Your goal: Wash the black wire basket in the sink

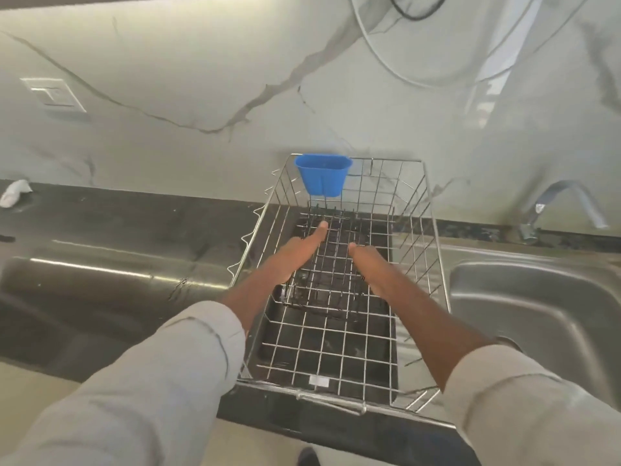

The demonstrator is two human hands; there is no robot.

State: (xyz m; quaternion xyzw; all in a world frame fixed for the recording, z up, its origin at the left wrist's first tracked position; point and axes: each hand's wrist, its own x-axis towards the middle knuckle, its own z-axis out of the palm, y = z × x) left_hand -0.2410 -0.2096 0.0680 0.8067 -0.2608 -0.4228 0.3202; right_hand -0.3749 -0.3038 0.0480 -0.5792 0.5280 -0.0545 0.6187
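The black wire basket (331, 280) lies inside a bigger silver wire dish rack (433, 230) that stands on the counter, in the rack's rear half. Both my arms reach into the rack. My left hand (299, 257) holds the basket's left side, its thumb stretched forward along the top and its fingers tucked down out of sight. My right hand (369, 264) holds the right side, fingers curled downward over the wires. The steel sink (537, 297) opens to the right of the rack, with the tap (537, 213) behind it.
A blue plastic cup (323, 174) hangs on the rack's back rim. A black drip tray (268, 348) sits under the rack. A steel drainboard (100, 280) runs to the left. A white cloth (13, 193) lies at the far left by the marble wall.
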